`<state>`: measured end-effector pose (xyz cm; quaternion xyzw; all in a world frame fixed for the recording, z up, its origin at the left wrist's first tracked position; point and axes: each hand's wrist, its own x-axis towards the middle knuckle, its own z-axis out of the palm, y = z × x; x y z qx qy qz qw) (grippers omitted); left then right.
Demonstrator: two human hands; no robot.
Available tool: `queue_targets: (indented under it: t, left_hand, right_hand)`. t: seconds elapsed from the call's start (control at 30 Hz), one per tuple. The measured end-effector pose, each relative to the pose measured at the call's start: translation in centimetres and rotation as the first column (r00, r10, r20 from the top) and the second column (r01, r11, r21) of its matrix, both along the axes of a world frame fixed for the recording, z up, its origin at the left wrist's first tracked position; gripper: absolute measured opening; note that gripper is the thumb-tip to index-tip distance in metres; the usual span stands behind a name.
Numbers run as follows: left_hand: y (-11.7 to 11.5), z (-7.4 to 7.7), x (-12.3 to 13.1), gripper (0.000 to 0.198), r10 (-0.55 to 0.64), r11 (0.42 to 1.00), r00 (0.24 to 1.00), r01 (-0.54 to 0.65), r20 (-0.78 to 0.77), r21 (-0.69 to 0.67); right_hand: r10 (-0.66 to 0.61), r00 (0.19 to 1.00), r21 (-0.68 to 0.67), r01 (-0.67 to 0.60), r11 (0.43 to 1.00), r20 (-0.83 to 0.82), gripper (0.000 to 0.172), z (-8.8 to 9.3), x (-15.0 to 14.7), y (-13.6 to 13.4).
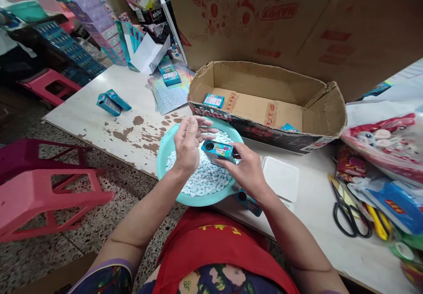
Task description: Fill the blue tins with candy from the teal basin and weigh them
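Note:
My right hand [246, 168] grips a small blue candy box [218, 149] printed with "Caramelo", tilted above a turquoise basin [168, 187]. A dark round hole shows at the box's left end. Small pale candies [208, 177] fill much of the basin. Just left of the box, my left hand [190, 146] is raised over the candies with its fingers apart; nothing is seen in it. Another blue box [247, 202] stands on the table under my right wrist, partly hidden. Beside that wrist lies a white scale [280, 178].
Behind the basin stands a cut-down cardboard carton [264, 132] holding a few blue boxes. Two more boxes [110, 102] lie on the table [99, 82] at left. Scissors [350, 214] and a yellow cutter [378, 223] lie at right. Pink stools [49, 197] stand left of the table.

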<state>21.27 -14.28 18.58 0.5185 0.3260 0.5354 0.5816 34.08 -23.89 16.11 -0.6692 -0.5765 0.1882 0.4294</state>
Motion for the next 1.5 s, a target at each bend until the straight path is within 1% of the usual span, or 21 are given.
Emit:
queue_targets:
  t: [0.07, 0.13, 0.23, 0.3, 0.4, 0.47, 0.53, 0.6, 0.67, 0.73, 0.83, 0.87, 0.93, 1.07, 1.13, 1.23, 1.33, 1.37, 1.4, 1.43, 1.5]
  left_hand:
    - [0.4, -0.5, -1.0, 0.033, 0.083, 0.996, 0.993, -0.079, -0.087, 0.046]
    - [0.7, -1.4, -2.5, 0.032, 0.098, 0.995, 0.961, -0.086, -0.259, 0.056]
    - [0.7, -3.3, -4.8, 0.024, 0.028, 0.999, 0.860, -0.047, -0.509, -0.024]
    - [0.3, -4.4, -5.7, 0.020, -0.017, 0.996, 0.813, -0.035, -0.582, -0.079]
    - [-0.3, -5.3, -5.7, 0.020, -0.066, 0.995, 0.775, -0.001, -0.629, -0.104]
    - [-0.6, -5.3, -5.2, 0.020, -0.085, 0.994, 0.765, 0.025, -0.639, -0.102]
    - [-0.7, -5.3, -4.8, 0.020, -0.095, 0.994, 0.767, 0.042, -0.635, -0.098]
    - [-0.7, -5.3, -4.6, 0.019, -0.094, 0.995, 0.764, 0.043, -0.639, -0.094]
    - [-0.6, -5.5, -4.8, 0.019, -0.081, 0.995, 0.744, 0.027, -0.663, -0.091]
    - [-0.4, -5.8, -5.1, 0.019, -0.058, 0.997, 0.714, -0.001, -0.698, -0.083]
    - [-0.3, -6.2, -5.5, 0.018, -0.054, 0.996, 0.679, -0.014, -0.733, -0.086]
    - [-0.3, -6.3, -5.6, 0.019, -0.065, 0.996, 0.672, -0.005, -0.738, -0.093]
    - [-0.3, -6.4, -5.7, 0.021, -0.087, 0.995, 0.643, 0.025, -0.761, -0.093]
    - [-0.4, -6.2, -5.6, 0.025, -0.073, 0.996, 0.521, 0.084, -0.851, -0.034]
    - [-0.5, -5.9, -5.5, 0.023, -0.051, 0.994, 0.476, 0.109, -0.878, 0.001]
    - [-0.5, -5.6, -5.4, 0.020, -0.030, 0.992, 0.450, 0.125, -0.892, 0.030]
    - [-0.4, -5.8, -5.7, 0.022, -0.029, 0.988, 0.432, 0.146, -0.901, 0.038]
    - [-0.4, -6.1, -5.8, 0.024, -0.036, 0.980, 0.406, 0.194, -0.913, 0.048]
    - [-0.3, -6.4, -5.9, 0.027, -0.051, 0.960, 0.358, 0.276, -0.932, 0.053]
    - [-0.4, -6.8, -6.0, 0.031, -0.064, 0.926, 0.292, 0.375, -0.954, 0.052]
    - [-0.5, -7.5, -6.0, 0.035, -0.079, 0.830, 0.127, 0.558, -0.989, 0.005]
  right_hand:
    - [-0.023, 0.995, 0.027, 0.026, 0.999, -0.099, 0.034, 0.0, 1.5, -1.8]
    - [-0.109, 0.981, 0.038, 0.116, 0.992, -0.157, 0.035, -0.2, 3.8, -4.5]
    - [-0.322, 0.934, 0.028, 0.330, 0.944, -0.158, 0.038, -1.5, 7.9, -8.9]
    - [-0.438, 0.892, 0.003, 0.441, 0.897, -0.112, 0.040, -3.0, 10.3, -11.2]
    - [-0.521, 0.851, -0.049, 0.519, 0.853, -0.066, 0.043, -6.0, 12.6, -13.0]
    - [-0.540, 0.834, -0.076, 0.535, 0.841, -0.112, 0.045, -7.8, 13.1, -13.4]
    - [-0.539, 0.818, -0.079, 0.535, 0.841, -0.199, 0.050, -8.8, 13.0, -13.8]
    - [-0.525, 0.809, -0.049, 0.532, 0.845, -0.264, 0.061, -9.1, 13.0, -14.3]
    - [-0.538, 0.792, -0.012, 0.558, 0.829, -0.288, 0.065, -9.0, 13.1, -15.2]
    - [-0.605, 0.741, 0.005, 0.633, 0.774, -0.292, 0.057, -8.9, 13.5, -16.2]
    - [-0.714, 0.633, 0.004, 0.749, 0.663, -0.299, 0.045, -9.3, 14.2, -17.6]
    - [-0.736, 0.607, 0.002, 0.772, 0.636, -0.300, 0.043, -9.5, 14.4, -17.9]
    - [-0.761, 0.576, -0.011, 0.795, 0.606, -0.298, 0.042, -10.0, 14.5, -18.3]
    - [-0.772, 0.561, -0.037, 0.801, 0.597, -0.299, 0.041, -10.4, 14.3, -18.5]
    - [-0.769, 0.562, -0.035, 0.800, 0.598, -0.305, 0.041, -10.4, 14.2, -18.4]
    - [-0.762, 0.566, -0.026, 0.797, 0.603, -0.314, 0.039, -10.3, 14.0, -18.2]
    - [-0.743, 0.584, -0.026, 0.780, 0.625, -0.325, 0.038, -10.4, 14.0, -18.1]
    - [-0.732, 0.597, -0.032, 0.767, 0.641, -0.328, 0.039, -10.5, 13.9, -18.1]
    - [-0.717, 0.614, -0.039, 0.750, 0.660, -0.329, 0.040, -10.5, 13.9, -18.0]
    - [-0.699, 0.635, -0.046, 0.729, 0.683, -0.329, 0.041, -10.6, 13.9, -17.9]
    - [-0.649, 0.688, -0.050, 0.673, 0.738, -0.325, 0.046, -10.7, 13.8, -17.7]
